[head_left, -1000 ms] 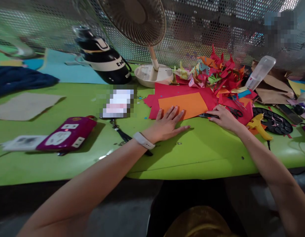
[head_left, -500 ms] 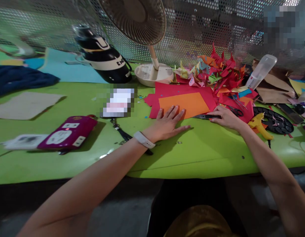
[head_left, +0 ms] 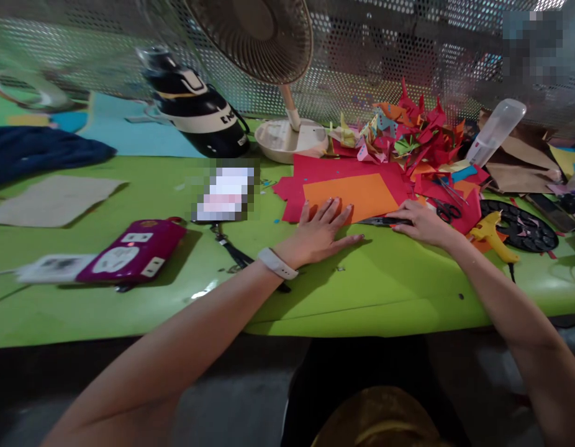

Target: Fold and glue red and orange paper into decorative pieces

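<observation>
My left hand (head_left: 321, 233) lies flat with fingers spread. Its fingertips rest on the lower part of an orange paper sheet (head_left: 351, 192), and its palm is over the green table. Under the orange sheet are red paper sheets (head_left: 310, 167). At the orange sheet's lower right edge, my right hand (head_left: 420, 222) is closed around a slim dark pointed tool (head_left: 379, 221). The tool lies low, its tip pointing left along the paper edge toward my left hand. Part of it is hidden in my fingers, so its exact kind is unclear.
Black-handled scissors (head_left: 448, 212), a yellow glue gun (head_left: 495, 239) and a black round tray (head_left: 525, 226) lie right. Folded paper pieces (head_left: 422, 133) are heaped behind. A fan base (head_left: 269, 139), bottle (head_left: 206, 118), phone (head_left: 226, 192) and purple power strip (head_left: 133, 251) stand left.
The tool's tip has shifted slightly left along the orange sheet's lower edge. My left hand stays spread on the sheet. The whole view has shifted a little.
</observation>
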`<state>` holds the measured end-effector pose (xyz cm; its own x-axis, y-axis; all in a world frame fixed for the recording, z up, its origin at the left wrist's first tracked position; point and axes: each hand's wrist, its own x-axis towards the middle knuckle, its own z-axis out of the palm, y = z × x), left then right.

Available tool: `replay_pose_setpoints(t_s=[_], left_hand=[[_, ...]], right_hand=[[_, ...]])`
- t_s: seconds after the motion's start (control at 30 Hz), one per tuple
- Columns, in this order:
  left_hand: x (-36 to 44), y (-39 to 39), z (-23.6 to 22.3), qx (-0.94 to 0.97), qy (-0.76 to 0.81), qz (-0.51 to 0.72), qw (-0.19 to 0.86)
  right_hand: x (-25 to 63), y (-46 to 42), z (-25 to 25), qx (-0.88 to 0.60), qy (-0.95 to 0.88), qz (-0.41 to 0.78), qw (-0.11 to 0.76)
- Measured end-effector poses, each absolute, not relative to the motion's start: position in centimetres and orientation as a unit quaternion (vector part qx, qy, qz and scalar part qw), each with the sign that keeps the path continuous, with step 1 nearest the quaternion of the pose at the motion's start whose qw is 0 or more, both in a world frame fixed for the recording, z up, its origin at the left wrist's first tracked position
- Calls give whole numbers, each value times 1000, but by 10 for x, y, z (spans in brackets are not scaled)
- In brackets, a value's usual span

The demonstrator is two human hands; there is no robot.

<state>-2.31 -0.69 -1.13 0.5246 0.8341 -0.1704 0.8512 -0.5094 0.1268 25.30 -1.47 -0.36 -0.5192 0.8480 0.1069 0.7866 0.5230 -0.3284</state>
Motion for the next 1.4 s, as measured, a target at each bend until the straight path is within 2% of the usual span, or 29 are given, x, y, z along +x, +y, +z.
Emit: replay_pose_setpoints(t_s=[0.2,0.67,1.1,1.4], left_hand=[[-14,-4,-10,881,457,-21,115],[-52,20,-8,870,473,-43,132],[-54,24,-5,875,468,-33,120],[-59,34,-6,885,448,-19,125]], right_hand=[[264,-15,-1,-495,-851,102,141],[252,-10,-10,-504,-850,82,132],[262,-8,-6,-460,-869,130,125],[233,-17,-7,-480,-860,99,140]])
